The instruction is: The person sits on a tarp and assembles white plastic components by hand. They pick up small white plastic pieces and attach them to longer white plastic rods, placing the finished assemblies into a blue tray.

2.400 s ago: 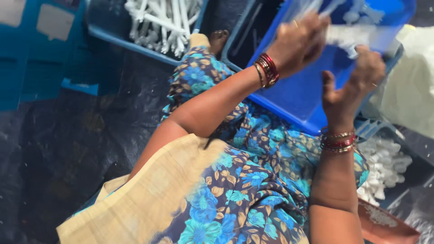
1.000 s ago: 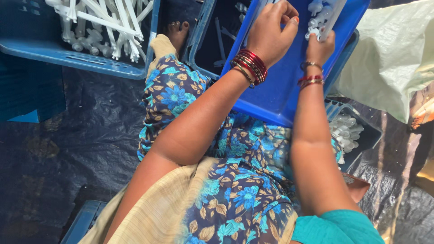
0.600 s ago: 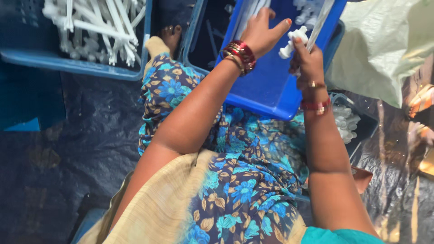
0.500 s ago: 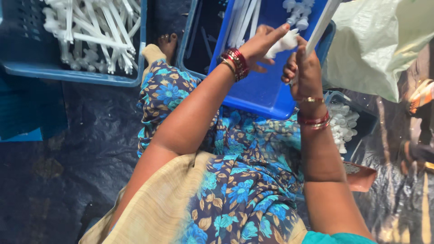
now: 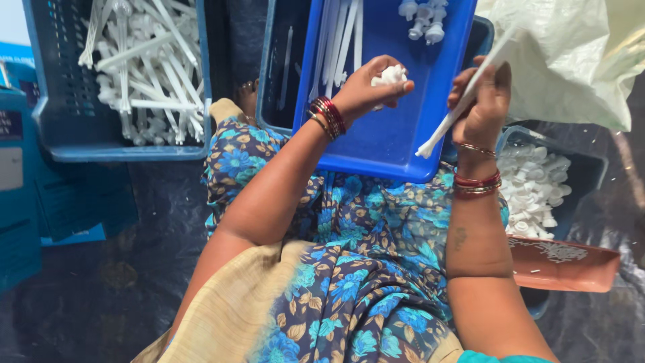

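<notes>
sitting with a blue tray (image 5: pixel 396 144) propped across the lap, the person keeps both hands just above it, so loose parts lie within easy reach and anything dropped would land in it; the left hand (image 5: pixel 371 87) has its fingers curled and pressed around a small white cap (image 5: pixel 392 74), pinching it between thumb and fingertips over the middle of the tray; the right hand (image 5: pixel 485 104) is closed around a long white tube (image 5: pixel 463 94), held slanting with its lower end pointing down towards the tray's near right corner and its upper end rising towards a pale plastic sack (image 5: pixel 571 60); cap and tube are apart, near each other, seemingly held that way so one can meet the other, though that is only a judgement

containers: the tray holds a bundle of long white tubes (image 5: pixel 339 37) at its far left and a small cluster of white caps (image 5: pixel 423 17) at its far edge, the rest of it bare; a blue crate (image 5: pixel 127 144) at the left is heaped with white tubes that already have heads on them; under the tray sits another blue crate (image 5: pixel 282 81), its contents mostly hidden; at the right a dark bin (image 5: pixel 591 168) is full of small white caps, and a reddish-brown tray (image 5: pixel 571 265) lies just beside it with a few white bits on it
</notes>
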A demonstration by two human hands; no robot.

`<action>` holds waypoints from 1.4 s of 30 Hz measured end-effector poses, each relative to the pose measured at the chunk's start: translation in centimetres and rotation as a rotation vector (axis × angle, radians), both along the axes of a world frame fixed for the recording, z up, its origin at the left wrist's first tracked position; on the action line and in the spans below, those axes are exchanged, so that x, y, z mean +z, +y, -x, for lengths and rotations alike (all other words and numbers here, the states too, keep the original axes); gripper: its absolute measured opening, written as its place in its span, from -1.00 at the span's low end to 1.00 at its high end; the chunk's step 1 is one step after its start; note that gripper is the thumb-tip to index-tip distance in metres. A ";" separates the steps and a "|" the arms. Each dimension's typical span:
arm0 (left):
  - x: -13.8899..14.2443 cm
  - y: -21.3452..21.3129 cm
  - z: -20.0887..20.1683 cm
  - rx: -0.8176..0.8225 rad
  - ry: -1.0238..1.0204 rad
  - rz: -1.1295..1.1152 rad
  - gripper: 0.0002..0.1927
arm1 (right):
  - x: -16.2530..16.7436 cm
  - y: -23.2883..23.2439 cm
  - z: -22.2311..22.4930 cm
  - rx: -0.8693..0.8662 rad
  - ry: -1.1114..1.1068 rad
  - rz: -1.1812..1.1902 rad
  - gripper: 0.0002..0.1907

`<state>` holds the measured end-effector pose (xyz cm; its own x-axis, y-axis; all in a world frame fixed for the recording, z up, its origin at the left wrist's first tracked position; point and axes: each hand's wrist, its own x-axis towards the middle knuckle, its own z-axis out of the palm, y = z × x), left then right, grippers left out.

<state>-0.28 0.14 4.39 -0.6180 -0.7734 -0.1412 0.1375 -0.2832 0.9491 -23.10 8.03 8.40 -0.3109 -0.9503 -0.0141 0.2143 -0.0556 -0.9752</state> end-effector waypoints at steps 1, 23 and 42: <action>-0.3 0.0 0.3 0.008 -0.083 0.050 -0.37 | -0.1 0.0 0.1 0.024 0.089 0.007 -0.65; -3.0 -0.3 2.6 0.169 0.001 0.385 -0.55 | -0.3 0.4 -3.2 0.163 0.931 0.153 -0.68; -0.6 0.8 2.5 0.173 0.034 0.475 -0.68 | 0.3 0.3 -4.1 0.087 1.018 0.204 -0.66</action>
